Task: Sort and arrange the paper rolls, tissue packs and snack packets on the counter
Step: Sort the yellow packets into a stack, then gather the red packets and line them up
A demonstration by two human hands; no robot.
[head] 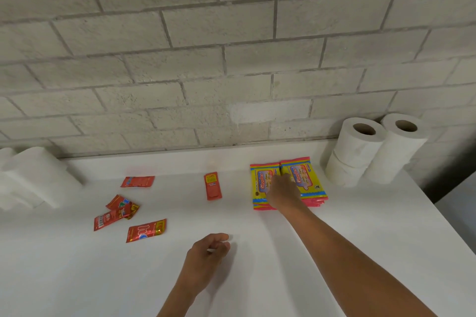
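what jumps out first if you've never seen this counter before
The bright yellow tissue packs lie side by side right of centre on the white counter, with the right hand resting on them. Red snack packets lie scattered to the left. White paper rolls stand stacked in the far right corner against the block wall, while the left hand hovers, loosely curled and holding nothing, near the front.

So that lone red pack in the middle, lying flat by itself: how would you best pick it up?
Pinch the red pack across its long edges, from above. It lies flat on the counter with bare space all round, narrow enough for finger and thumb to span. The left hand is nearer and holds nothing.
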